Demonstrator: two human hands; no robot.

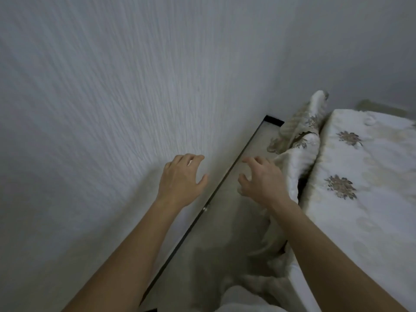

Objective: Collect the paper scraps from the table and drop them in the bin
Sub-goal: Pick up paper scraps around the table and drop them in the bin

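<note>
Both of my hands are stretched out in front of me in the head view. My left hand (181,180) hovers in front of the white textured wall with its fingers spread and nothing in it. My right hand (261,176) is over the strip of floor beside the bed, fingers apart and curled a little, also holding nothing. No paper scraps, table or bin appear in this view.
A white textured wall (112,97) fills the left and top. A dark skirting line (225,176) runs along its foot. A bed (364,176) with a floral white cover stands at the right, with the cover (295,154) hanging over the narrow floor strip (225,233).
</note>
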